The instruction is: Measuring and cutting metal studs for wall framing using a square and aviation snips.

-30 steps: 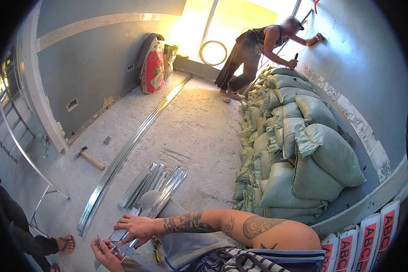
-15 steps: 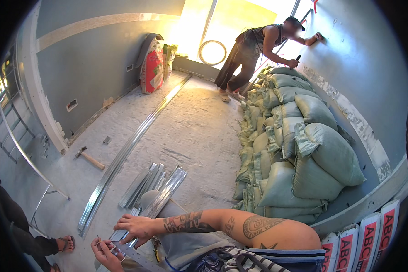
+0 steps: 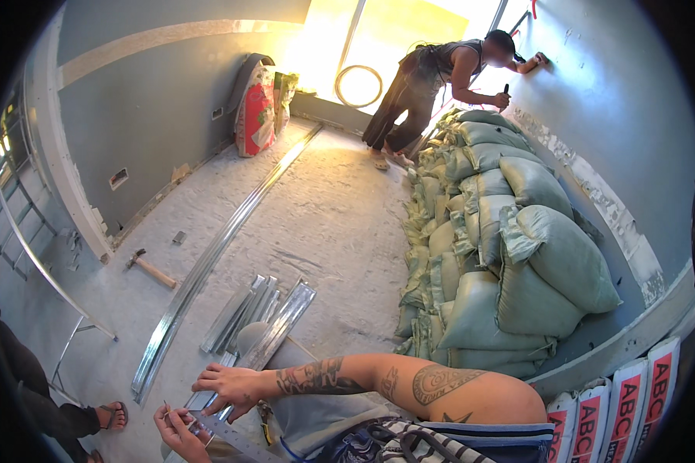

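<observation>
My right hand (image 3: 228, 386) reaches across from the right, its fingers curled over a shiny metal channel (image 3: 202, 400) lying by my legs. A flat perforated metal ruler or square (image 3: 243, 441) lies against the channel, just under that hand. My left hand (image 3: 181, 436) is close beside it, fingers pinched together around a thin pointed tool (image 3: 167, 406); its exact kind is too small to tell. A yellow-and-black handled tool (image 3: 266, 423) rests by my right wrist. Ahead of my hands lies a group of cut metal channels (image 3: 243, 312).
Long metal channels (image 3: 224, 243) run along the floor, with a hammer (image 3: 153, 268) left of them. Stacked green sacks (image 3: 479, 309) line the right wall; printed bags (image 3: 594, 420) stand nearer. A co-worker (image 3: 448, 77) leans at the far wall. Another person's sandalled foot (image 3: 113, 415) is at left.
My hands stay nearly in place. The co-worker's hand with the dark tool rises slightly, and the co-worker's head tips down. The whole view shifts a little.
</observation>
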A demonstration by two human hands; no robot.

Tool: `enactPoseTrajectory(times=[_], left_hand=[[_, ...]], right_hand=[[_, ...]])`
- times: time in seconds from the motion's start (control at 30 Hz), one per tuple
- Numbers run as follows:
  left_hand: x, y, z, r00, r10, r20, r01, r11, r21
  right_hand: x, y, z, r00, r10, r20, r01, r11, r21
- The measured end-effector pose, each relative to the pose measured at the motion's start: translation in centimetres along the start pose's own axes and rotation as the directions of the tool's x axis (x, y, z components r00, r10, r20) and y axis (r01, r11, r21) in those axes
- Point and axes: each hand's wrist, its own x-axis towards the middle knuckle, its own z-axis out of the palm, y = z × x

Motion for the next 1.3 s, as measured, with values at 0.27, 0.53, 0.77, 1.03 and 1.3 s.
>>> enactPoseTrajectory(times=[0.27,0.53,0.77,1.03,1.3], left_hand=[[-0.1,0.3,0.2,1.0,-0.007,0.006,0.007,1.0,0.008],[-0.3,0.3,-0.4,0.999,-0.031,-0.021,0.031,0.999,0.013],[-0.1,-0.1,0.1,0.999,-0.052,-0.005,0.052,0.999,-0.007],[-0.2,0.2,-0.2,0.999,-0.048,0.003,0.048,0.998,0.03],[0.7,0.1,0.9,0.998,-0.056,0.012,0.056,0.998,0.013]], right_hand=[[0.0,-0.1,-0.2,1.0,0.012,0.016,-0.012,1.0,0.003],[0.3,0.0,0.4,1.0,-0.015,-0.003,0.015,1.0,0.004],[-0.2,0.3,0.1,1.0,0.006,0.0,-0.006,1.0,-0.013],[-0.1,0.3,0.3,1.0,-0.013,0.0,0.013,1.0,-0.005],[-0.3,0.9,-0.6,1.0,-0.006,-0.005,0.006,0.999,-0.048]])
